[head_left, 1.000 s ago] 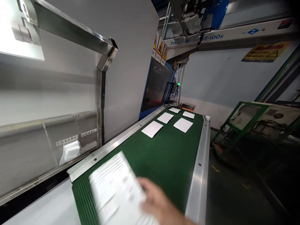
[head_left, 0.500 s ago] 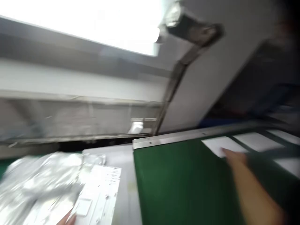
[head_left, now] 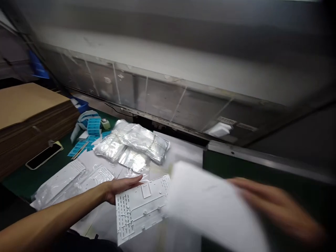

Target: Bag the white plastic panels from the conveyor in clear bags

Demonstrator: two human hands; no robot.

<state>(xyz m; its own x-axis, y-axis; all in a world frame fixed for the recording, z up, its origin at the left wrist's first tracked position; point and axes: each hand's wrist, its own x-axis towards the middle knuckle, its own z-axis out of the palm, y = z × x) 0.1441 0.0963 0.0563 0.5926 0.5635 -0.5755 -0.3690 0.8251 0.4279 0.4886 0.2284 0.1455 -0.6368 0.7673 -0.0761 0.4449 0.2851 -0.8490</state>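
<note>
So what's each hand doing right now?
Left hand: closed on the white slotted panel.
Right hand: closed on a blurry white sheet or panel; I can't tell which.

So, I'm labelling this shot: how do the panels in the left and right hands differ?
The left panel shows slots and raised ribs; the right panel shows a mostly plain face. The left panel looks fairly sharp, the right panel blurred. Both are white, held by the left hand and right hand.
</note>
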